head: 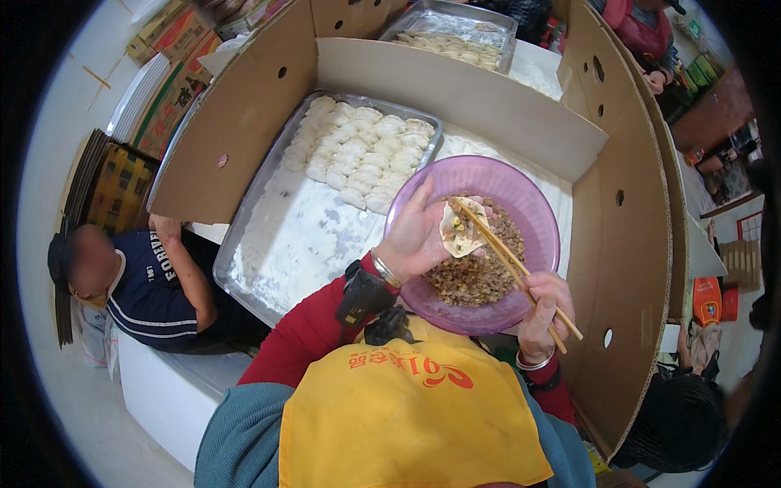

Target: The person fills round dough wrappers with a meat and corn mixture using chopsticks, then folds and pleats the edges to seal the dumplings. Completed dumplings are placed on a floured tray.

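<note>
On the palm of my left hand (418, 235) lies a round dough wrapper (462, 244) with some filling on it. My right hand (546, 314) grips a pair of wooden chopsticks (512, 265), whose tips touch the filling on the wrapper. Both hands are at a purple plastic bowl (543, 226) that holds minced filling (464, 283); the left is over its left side, the right at its lower right rim. To the left of the bowl, a metal tray (268, 262) dusted with flour carries rows of filled dumplings (360, 152) in its upper part.
Cardboard walls (616, 213) with punched holes stand around the work surface, and a low cardboard divider (451, 91) crosses behind the bowl. Beyond it is another metal tray (506, 36) of dumplings. A person in a dark shirt (158, 287) sits at the left; other people are at the right.
</note>
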Action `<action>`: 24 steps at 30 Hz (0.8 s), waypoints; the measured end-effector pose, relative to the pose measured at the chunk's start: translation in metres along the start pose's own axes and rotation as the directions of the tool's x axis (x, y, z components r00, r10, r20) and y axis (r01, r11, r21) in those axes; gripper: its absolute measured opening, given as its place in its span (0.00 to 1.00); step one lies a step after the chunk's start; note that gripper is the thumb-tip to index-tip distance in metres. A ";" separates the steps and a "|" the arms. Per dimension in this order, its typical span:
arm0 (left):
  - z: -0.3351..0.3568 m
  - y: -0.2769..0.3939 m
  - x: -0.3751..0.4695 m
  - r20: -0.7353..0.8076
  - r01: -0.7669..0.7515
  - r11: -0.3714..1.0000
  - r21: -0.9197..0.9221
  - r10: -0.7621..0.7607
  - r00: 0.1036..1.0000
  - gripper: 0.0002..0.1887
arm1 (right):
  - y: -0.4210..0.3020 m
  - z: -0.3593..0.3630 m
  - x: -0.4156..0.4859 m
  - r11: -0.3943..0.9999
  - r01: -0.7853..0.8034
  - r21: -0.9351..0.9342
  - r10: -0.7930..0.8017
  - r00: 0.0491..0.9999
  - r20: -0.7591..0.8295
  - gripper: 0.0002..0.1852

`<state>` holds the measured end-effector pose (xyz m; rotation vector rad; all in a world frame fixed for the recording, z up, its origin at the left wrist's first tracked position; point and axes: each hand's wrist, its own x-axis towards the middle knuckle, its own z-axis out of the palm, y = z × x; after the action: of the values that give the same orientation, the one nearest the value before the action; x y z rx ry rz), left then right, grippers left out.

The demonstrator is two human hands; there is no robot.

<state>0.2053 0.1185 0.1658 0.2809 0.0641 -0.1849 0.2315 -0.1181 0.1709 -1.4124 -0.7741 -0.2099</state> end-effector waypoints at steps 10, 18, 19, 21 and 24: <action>-0.004 0.002 -0.001 -0.003 0.013 0.999 0.050 -0.013 1.000 0.45 | 0.005 0.000 0.000 0.943 -0.174 0.283 0.228 0.959 -0.169 0.14; 0.002 0.003 -0.006 -0.022 0.002 0.997 0.075 -0.001 1.000 0.45 | 0.009 -0.002 -0.001 0.901 -0.252 0.353 0.325 0.931 -0.166 0.14; 0.002 0.003 -0.009 -0.059 0.001 0.996 0.091 0.004 0.998 0.45 | 0.008 -0.001 -0.002 0.892 -0.253 0.376 0.339 0.923 -0.183 0.14; 0.003 0.003 -0.015 -0.041 0.000 0.999 0.045 0.002 0.999 0.44 | 0.004 0.004 -0.006 0.905 -0.234 0.354 0.318 0.928 -0.197 0.14; 0.006 0.004 -0.025 -0.043 0.012 1.000 0.010 -0.011 0.999 0.43 | -0.007 0.012 -0.013 0.907 -0.225 0.356 0.317 0.922 -0.224 0.14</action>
<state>0.1819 0.1245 0.1751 0.2949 0.1071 -0.1906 0.2133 -0.1120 0.1677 -1.1301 -0.3498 -0.0547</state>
